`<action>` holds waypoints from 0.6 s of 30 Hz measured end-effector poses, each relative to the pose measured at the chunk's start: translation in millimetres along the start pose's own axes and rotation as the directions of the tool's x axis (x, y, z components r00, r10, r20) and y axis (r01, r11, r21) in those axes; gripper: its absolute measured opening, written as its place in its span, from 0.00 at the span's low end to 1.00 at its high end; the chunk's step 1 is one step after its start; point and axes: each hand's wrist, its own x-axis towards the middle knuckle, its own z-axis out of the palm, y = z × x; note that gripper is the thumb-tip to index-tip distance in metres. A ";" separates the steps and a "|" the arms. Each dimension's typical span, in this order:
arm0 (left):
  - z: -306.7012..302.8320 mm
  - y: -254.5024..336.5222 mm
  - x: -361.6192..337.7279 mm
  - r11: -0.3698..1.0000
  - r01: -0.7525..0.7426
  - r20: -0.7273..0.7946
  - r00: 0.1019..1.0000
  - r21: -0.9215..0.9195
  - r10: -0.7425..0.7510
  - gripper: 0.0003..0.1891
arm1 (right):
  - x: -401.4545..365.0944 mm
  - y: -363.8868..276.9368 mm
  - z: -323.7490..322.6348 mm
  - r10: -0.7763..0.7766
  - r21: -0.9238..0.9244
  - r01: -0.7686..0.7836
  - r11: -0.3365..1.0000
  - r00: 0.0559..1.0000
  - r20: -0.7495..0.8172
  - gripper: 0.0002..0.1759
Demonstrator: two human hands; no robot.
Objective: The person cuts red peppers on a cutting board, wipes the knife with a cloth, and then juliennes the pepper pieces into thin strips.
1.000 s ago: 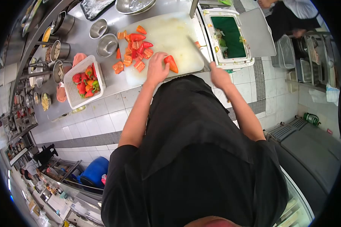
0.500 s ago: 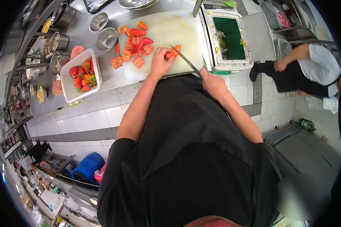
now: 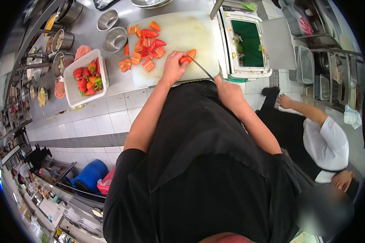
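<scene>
My left hand (image 3: 175,67) has its fingers closed on a red-orange bell pepper piece (image 3: 187,57) near the front of the white cutting board (image 3: 205,32). In my right hand (image 3: 230,91) is the handle of a kitchen knife (image 3: 202,68). Its blade slants up to the left, with the tip right at the pepper. Cut red pepper pieces (image 3: 149,34) lie in a loose heap on the board's left half. Several whole peppers (image 3: 87,79), mostly red with some green, fill a white plastic basket (image 3: 72,95) to the left.
Two steel bowls (image 3: 115,39) stand left of the board, with pots (image 3: 63,40) farther left. A white-rimmed bin (image 3: 251,73) with green inside adjoins the counter on the right. A person in a white shirt (image 3: 326,139) is close by at right. Blue barrel (image 3: 91,176) behind left.
The knife has turned slightly at the pepper, its blade now showing edge-on and narrower. The person at right has moved closer, toward the bottom of the view. My left hand keeps its hold.
</scene>
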 end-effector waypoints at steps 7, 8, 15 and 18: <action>-2.9 2.7 0.8 0.996 0.025 0.016 1.000 -0.081 -0.024 0.18 | 77.8 -3.4 43.7 0.005 0.141 -0.002 0.990 1.000 -0.016 0.14; -7.0 5.0 -5.0 0.989 0.032 0.012 0.999 -0.143 -0.030 0.18 | 82.9 -7.2 41.5 0.027 0.134 -0.031 0.991 0.999 0.032 0.15; -21.9 -14.4 -49.3 0.996 -0.078 -0.141 0.987 -0.040 0.072 0.16 | 41.6 0.9 0.9 -0.005 0.007 0.004 1.000 0.999 0.037 0.15; -22.9 -16.1 -48.3 0.991 -0.103 -0.159 0.981 0.081 0.115 0.14 | 12.7 3.2 -6.4 -0.049 0.000 0.049 0.999 0.999 -0.005 0.15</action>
